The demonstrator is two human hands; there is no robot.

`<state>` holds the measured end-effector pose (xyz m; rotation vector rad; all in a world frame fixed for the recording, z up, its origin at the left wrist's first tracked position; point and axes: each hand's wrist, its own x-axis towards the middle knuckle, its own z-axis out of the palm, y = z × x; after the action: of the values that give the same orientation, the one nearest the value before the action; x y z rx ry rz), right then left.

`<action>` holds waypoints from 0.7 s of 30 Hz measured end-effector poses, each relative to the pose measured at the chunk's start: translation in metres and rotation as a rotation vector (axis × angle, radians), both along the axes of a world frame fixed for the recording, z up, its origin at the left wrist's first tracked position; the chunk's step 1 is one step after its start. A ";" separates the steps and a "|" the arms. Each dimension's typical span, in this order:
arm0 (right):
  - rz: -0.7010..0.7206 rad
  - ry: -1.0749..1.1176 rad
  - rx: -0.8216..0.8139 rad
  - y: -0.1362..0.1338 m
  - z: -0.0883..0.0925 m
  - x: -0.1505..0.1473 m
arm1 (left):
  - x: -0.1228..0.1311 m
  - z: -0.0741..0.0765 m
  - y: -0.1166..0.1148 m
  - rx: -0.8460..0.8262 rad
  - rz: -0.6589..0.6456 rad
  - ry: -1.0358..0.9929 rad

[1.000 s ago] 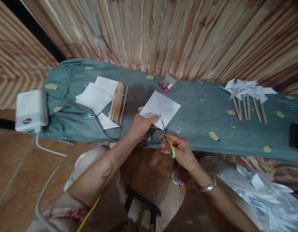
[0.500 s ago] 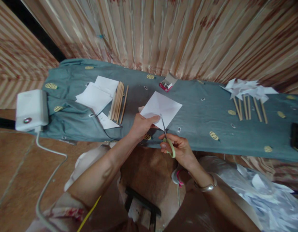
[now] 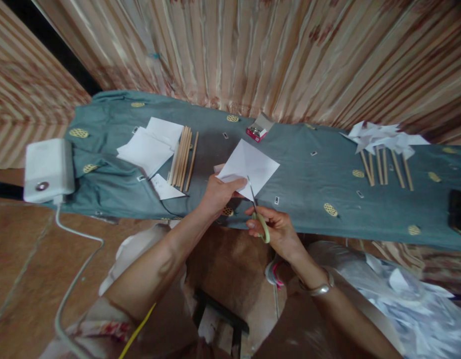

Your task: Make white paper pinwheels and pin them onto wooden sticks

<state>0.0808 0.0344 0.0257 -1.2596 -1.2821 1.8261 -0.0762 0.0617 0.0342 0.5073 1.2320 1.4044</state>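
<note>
My left hand (image 3: 217, 194) pinches the near corner of a white creased paper square (image 3: 248, 164), holding it tilted over the grey-blue cloth (image 3: 308, 179). My right hand (image 3: 277, 229) grips green-handled scissors (image 3: 258, 214); their blades point up into the paper's lower edge. A silver bangle (image 3: 322, 289) sits on my right wrist.
White paper sheets (image 3: 150, 147) and a bundle of wooden sticks (image 3: 183, 157) lie at left. A small red staple box (image 3: 256, 130) is behind. Paper pinwheels on sticks (image 3: 383, 149) lie at right. A white device (image 3: 49, 169) with a cable sits far left. Paper scraps (image 3: 413, 299) fill a bag at lower right.
The paper square has shifted slightly in my left hand and the scissor blades have edged a little further into it. Both hands stay in place.
</note>
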 end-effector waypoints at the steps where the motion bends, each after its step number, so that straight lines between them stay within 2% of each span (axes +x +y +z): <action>1: 0.001 0.002 -0.001 0.000 0.000 0.000 | 0.000 0.000 0.000 0.004 -0.003 -0.003; 9: 0.050 0.036 0.011 -0.001 -0.005 0.000 | -0.001 -0.007 0.004 0.027 0.028 -0.053; 13: 0.128 0.037 0.013 -0.003 -0.008 0.004 | -0.006 -0.005 0.006 0.074 0.048 -0.068; 18: 0.243 -0.006 0.021 0.002 -0.003 0.016 | -0.018 0.000 0.011 0.121 0.128 -0.055; 21: 0.260 -0.024 0.032 0.012 0.003 0.029 | -0.021 0.002 0.012 0.143 0.132 -0.042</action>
<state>0.1095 0.0468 0.0283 -1.1439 -1.5433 1.9626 -0.0969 0.0742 0.0359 0.4989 1.1539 1.6153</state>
